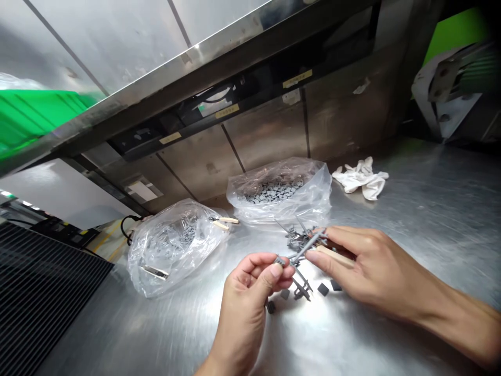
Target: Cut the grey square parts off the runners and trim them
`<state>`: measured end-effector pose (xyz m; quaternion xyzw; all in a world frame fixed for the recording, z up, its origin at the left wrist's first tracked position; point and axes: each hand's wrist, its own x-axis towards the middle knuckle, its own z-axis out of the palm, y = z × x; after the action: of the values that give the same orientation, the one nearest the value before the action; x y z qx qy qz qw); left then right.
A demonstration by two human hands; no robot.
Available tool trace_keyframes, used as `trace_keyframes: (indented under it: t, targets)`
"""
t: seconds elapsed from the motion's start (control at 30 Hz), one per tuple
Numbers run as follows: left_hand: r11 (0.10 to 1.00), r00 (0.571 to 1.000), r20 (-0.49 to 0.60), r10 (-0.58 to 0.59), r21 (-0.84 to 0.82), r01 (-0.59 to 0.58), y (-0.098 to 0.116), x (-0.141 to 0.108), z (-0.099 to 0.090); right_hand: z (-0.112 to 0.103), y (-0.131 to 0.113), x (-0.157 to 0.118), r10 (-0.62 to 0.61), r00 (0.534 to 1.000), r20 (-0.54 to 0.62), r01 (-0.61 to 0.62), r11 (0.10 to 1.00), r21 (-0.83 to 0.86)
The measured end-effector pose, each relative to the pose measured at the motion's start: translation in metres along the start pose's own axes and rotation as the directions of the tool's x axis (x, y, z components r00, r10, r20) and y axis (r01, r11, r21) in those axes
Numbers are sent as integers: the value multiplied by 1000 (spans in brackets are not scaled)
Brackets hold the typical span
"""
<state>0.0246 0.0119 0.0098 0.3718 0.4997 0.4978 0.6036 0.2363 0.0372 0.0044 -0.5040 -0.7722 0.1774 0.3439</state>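
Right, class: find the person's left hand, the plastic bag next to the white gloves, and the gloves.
Left hand (242, 303): head view, on the middle of the hand.
Plastic bag (309, 194): head view, on its clear film.
White gloves (360, 178): head view, on the crumpled middle.

My view cuts the left hand (245, 308) off at the wrist along the bottom edge, and the right forearm (462, 326) runs out past the right edge. Fingers hide where the gray sprue (301, 250) is pinched, so I can't see that contact. The right hand (364, 266) covers most of a pale stick (334, 257). Film blurs the gray pieces (274, 190) inside the bags (309, 183), too small for me to count, and a metal strip (154, 271) is too hazy to name. The left edge cuts off a green bin (39, 117).
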Motion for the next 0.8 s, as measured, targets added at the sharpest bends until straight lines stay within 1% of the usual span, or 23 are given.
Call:
trace_keyframes:
  t: [0.03,0.07,0.1,0.13,0.17,0.2,0.23,0.27,0.3,0.37,0.43,0.5,0.57,0.6,0.7,0.8]
  targets:
    - [997,1000,5,16,76,-16,2,1,-2,-1,2,0,-17,1000,-2,17,999,-33]
    - [981,999,14,42,190,-44,4,3,-6,-2,4,1,-38,999,0,37,997,-68]
    - [937,997,35,72,340,-80,6,5,-9,-4,6,1,-55,998,5,55,993,-104]
    - [853,992,65,109,506,-127,8,8,-13,-6,8,2,-67,998,8,68,988,-137]
    - [729,985,119,123,663,-171,9,9,-17,-8,9,3,-68,998,11,69,983,-168]
    - [587,980,164,114,784,-200,10,11,-20,-10,10,4,-59,998,13,61,979,-193]
    - [450,975,200,96,865,-222,10,11,-23,-11,11,5,-45,999,16,47,976,-212]
    - [333,970,230,84,911,-245,9,11,-25,-12,12,6,-28,999,22,32,974,-226]
    - [240,961,261,87,931,-274,9,9,-25,-13,13,7,-11,1000,30,17,972,-233]
    - [104,925,360,119,922,-372,10,5,-22,-14,13,8,21,999,45,-10,973,-231]
    - [-8,868,484,109,874,-486,16,3,-14,-15,13,9,48,998,43,-37,974,-224]
    - [-79,818,575,6,816,-573,24,4,-4,-18,10,9,66,998,23,-60,974,-219]
    - [-93,781,615,-109,776,-624,31,9,6,-23,6,8,78,997,-4,-76,974,-213]
    - [-95,770,624,-135,765,-637,34,12,10,-26,4,7,82,996,-16,-84,974,-209]
    - [-100,746,647,-156,741,-664,37,25,19,-34,-2,0,95,994,-48,-102,976,-194]
    - [-91,722,671,-167,719,-689,35,39,22,-39,-2,-11,111,992,-59,-119,977,-178]
